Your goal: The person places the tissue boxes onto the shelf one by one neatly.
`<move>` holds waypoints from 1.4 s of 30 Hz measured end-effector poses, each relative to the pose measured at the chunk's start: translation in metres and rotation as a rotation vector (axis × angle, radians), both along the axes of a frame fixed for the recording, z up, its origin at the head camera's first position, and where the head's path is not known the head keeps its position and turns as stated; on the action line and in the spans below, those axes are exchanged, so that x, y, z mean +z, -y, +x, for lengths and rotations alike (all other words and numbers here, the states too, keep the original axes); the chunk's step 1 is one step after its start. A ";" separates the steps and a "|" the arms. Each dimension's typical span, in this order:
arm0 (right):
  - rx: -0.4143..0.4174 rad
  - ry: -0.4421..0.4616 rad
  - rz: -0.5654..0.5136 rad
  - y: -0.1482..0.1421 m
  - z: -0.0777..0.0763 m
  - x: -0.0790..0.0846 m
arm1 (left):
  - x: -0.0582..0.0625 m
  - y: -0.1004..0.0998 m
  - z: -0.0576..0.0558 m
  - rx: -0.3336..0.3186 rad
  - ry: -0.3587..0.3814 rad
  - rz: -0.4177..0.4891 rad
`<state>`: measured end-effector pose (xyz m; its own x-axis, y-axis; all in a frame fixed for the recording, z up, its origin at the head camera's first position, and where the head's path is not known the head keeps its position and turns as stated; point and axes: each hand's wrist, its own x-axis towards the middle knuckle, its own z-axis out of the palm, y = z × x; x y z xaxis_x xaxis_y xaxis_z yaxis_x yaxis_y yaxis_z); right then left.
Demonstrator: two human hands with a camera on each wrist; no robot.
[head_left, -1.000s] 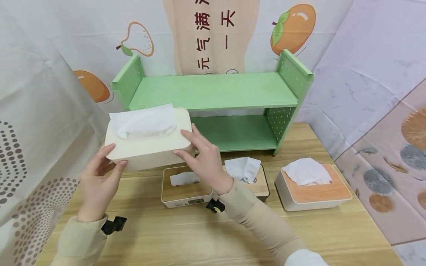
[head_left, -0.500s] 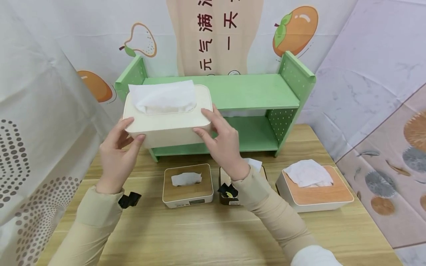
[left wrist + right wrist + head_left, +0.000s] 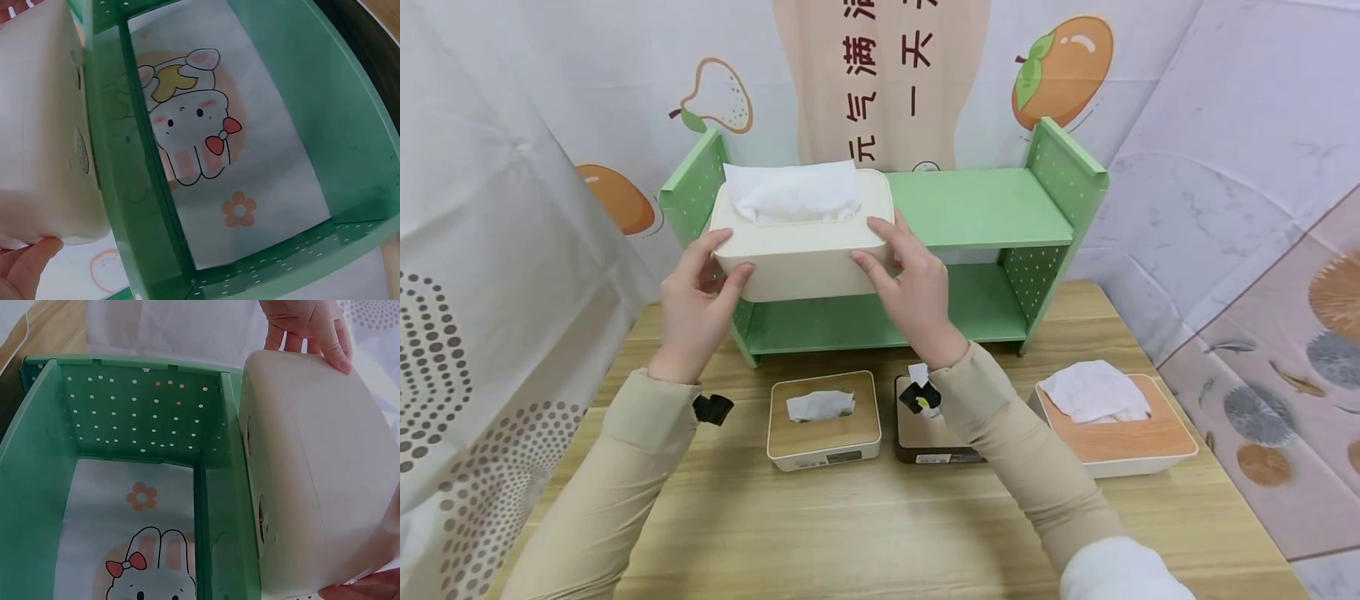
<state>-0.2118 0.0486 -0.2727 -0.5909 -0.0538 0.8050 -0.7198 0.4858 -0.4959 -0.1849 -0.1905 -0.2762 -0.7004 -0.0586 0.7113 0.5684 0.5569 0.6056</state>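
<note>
A cream tissue box (image 3: 805, 275) with a white tissue (image 3: 793, 192) standing out of its top is held level at the green shelf rack's upper board (image 3: 992, 208). My left hand (image 3: 692, 312) grips its left end, thumb on the front wall and fingers at the corner. At the right end my right hand (image 3: 917, 287) grips it the same way. Both wrist views show the box's underside (image 3: 253, 481) right against the board; whether it bears weight there I cannot tell.
On the wooden table (image 3: 820, 533) stand a wood-topped tissue box (image 3: 827, 433), a dark-based one (image 3: 940, 442) partly behind my right sleeve, and a larger orange-brown-topped one (image 3: 1135, 437). The rack's lower board (image 3: 827, 325) lies below the held box. Printed cloth hangs around.
Both hands have carried the cream tissue box up, to the right and away from me, from left of the rack to its upper board. It has turned from slanted to nearly straight.
</note>
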 end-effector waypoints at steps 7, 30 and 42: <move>-0.016 0.051 0.020 0.000 -0.007 0.004 | 0.001 0.000 -0.010 -0.009 0.020 0.015; 0.020 0.393 0.132 0.007 -0.043 0.032 | 0.030 0.011 -0.043 0.000 0.270 0.055; 0.026 0.405 0.171 0.012 -0.055 0.037 | 0.037 0.017 -0.057 -0.027 0.353 0.115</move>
<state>-0.2672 0.0367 -0.2355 -0.8537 -0.1855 0.4866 -0.4968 0.5698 -0.6546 -0.2418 -0.2079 -0.2390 -0.9038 -0.1027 0.4156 0.3268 0.4614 0.8248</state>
